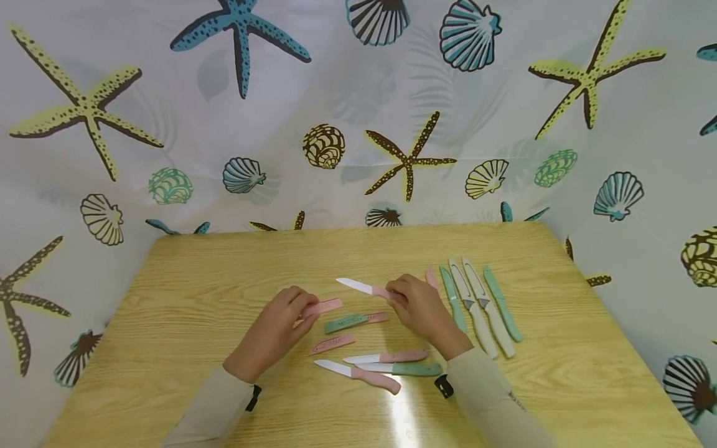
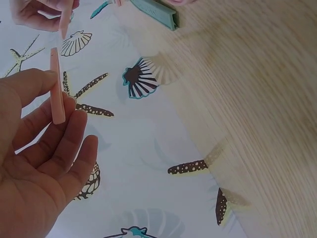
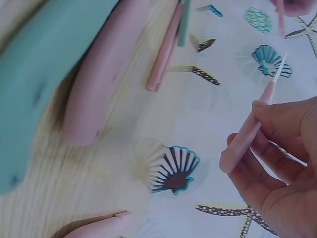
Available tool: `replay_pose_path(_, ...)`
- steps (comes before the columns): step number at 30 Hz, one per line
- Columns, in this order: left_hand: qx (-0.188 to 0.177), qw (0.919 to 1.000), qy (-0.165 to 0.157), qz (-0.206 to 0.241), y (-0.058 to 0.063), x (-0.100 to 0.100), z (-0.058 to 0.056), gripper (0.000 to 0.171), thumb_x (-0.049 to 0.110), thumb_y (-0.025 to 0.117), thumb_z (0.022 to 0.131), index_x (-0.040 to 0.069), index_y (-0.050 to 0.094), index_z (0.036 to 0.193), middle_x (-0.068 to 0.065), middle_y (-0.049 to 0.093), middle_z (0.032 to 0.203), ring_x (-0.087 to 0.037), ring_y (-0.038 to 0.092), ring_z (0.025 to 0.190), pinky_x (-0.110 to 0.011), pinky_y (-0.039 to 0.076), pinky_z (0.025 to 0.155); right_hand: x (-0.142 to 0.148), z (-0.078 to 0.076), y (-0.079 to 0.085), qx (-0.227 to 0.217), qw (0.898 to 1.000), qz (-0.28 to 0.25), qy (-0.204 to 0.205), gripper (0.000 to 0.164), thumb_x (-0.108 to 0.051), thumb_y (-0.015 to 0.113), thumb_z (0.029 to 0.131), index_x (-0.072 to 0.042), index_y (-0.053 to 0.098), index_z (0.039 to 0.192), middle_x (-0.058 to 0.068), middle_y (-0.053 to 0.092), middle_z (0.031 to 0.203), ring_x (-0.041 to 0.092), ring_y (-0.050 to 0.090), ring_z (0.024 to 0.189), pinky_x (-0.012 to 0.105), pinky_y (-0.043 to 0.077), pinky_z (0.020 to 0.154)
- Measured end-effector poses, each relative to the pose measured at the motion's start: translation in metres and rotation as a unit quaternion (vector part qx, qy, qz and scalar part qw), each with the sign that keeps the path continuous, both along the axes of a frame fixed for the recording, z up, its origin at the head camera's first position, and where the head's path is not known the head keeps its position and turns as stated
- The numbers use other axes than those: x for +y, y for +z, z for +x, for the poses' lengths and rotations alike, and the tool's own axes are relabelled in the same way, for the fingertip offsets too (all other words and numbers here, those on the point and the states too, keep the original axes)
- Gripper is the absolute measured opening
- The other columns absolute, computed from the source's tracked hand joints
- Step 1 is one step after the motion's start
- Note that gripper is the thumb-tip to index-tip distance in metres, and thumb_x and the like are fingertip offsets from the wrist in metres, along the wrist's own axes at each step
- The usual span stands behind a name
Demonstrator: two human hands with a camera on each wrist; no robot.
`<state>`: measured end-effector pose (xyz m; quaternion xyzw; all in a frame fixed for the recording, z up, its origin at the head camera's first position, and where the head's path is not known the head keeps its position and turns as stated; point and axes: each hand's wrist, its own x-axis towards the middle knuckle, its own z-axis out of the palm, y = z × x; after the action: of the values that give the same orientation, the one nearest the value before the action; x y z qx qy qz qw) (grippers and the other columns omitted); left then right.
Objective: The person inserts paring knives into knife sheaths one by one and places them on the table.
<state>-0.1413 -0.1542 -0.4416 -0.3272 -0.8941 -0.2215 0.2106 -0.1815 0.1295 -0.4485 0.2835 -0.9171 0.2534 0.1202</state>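
My left hand [image 1: 282,326] pinches a pink knife sheath [image 1: 329,305] between thumb and fingers; the left wrist view shows that sheath [image 2: 57,94] edge-on. Across from it, my right hand [image 1: 419,308] grips a paring knife by its pink handle [image 3: 246,134], the bare white blade [image 1: 354,285] pointing left towards the sheath. Blade and sheath are apart. Below the hands lie a green sheath [image 1: 344,323], with a pink sheath [image 1: 378,317] at its right end, and another pink sheath [image 1: 333,344].
Nearer me lie two pink-handled knives [image 1: 404,356] [image 1: 376,379] and a green-handled knife [image 1: 417,369], blades bare. To the right, two cream-handled knives [image 1: 480,326], two green knives [image 1: 502,303] and a partly hidden pink piece [image 1: 431,277] lie on the wooden table [image 1: 224,267].
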Motion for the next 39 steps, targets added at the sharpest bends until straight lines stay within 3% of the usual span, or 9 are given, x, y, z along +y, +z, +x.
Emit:
replay_pose_path(6,-0.003,1.0,0.005,0.0,0.0,0.001,0.0,0.018,0.012,0.07,0.083,0.006,0.063,0.099,0.0,0.055,0.092,-0.009,0.046,0.078,-0.023,0.045,0.063,0.003,0.018,0.004,0.057,0.998,-0.02,0.011,0.012,-0.01,0.064,0.088,-0.005,0.068,0.098,0.002,0.06,0.094,0.011,0.057,0.078,0.024,0.049,0.064)
replay_pose_path(20,-0.009,0.9994,0.01,-0.032,0.0,0.0,0.001,0.019,0.017,0.064,0.088,0.005,0.063,0.103,-0.002,0.055,0.095,-0.009,0.047,0.08,-0.022,0.044,0.065,0.008,0.029,0.006,0.09,0.995,0.021,0.025,0.013,-0.006,0.064,0.086,-0.002,0.069,0.098,0.005,0.058,0.093,0.016,0.056,0.083,0.023,0.049,0.067)
replay_pose_path(29,0.008,0.9992,-0.006,-0.038,-0.005,0.002,0.001,0.017,0.014,0.063,0.089,0.005,0.062,0.103,-0.002,0.056,0.097,-0.012,0.05,0.085,-0.024,0.046,0.071,0.003,0.029,0.005,0.117,0.992,0.037,0.04,0.012,-0.004,0.067,0.084,-0.002,0.069,0.095,0.006,0.058,0.093,0.02,0.056,0.084,0.026,0.049,0.071)
replay_pose_path(39,0.045,0.9963,-0.053,-0.05,-0.015,0.019,0.002,0.016,0.01,0.064,0.087,0.003,0.06,0.101,-0.004,0.055,0.097,-0.011,0.051,0.084,-0.022,0.046,0.071,-0.019,0.036,0.003,0.114,0.989,0.065,0.073,0.009,-0.005,0.067,0.084,-0.007,0.067,0.093,0.004,0.059,0.094,0.016,0.053,0.08,0.022,0.047,0.069)
